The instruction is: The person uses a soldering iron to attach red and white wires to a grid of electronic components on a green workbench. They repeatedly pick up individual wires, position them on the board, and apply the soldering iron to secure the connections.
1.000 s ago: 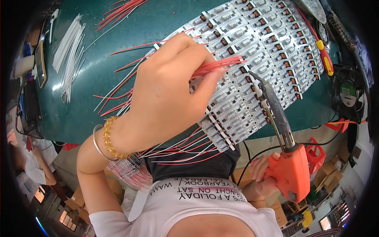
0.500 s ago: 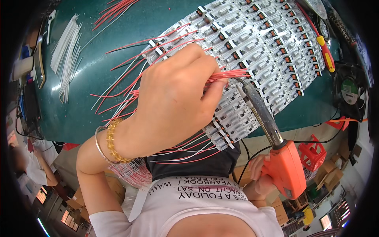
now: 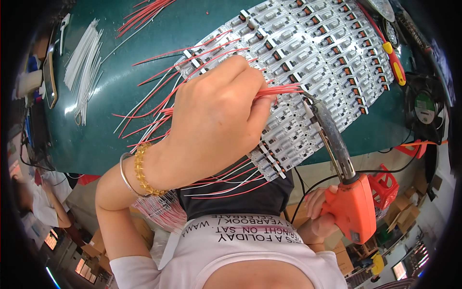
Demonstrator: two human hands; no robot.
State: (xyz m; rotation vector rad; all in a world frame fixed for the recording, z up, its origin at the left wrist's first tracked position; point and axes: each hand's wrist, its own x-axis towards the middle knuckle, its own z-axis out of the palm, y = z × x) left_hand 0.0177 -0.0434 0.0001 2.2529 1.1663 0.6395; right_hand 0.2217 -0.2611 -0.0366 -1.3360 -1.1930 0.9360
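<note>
Head cam: L hand mid-frame, pinched tight on red wires, R hand lower right, curled round orange soldering gun, tip nr wire ends, over PCBs.

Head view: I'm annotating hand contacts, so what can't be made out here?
All in the head view:
White electronic circuit boards: partly hidden by the left hand.
Right hand: partly hidden by the orange plastic soldering-tool handle.
Whether the dark metal tip touches the thin red wires in the left hand: too small.
Loose red wire bundle, upper left: cut off by the top edge.
</note>
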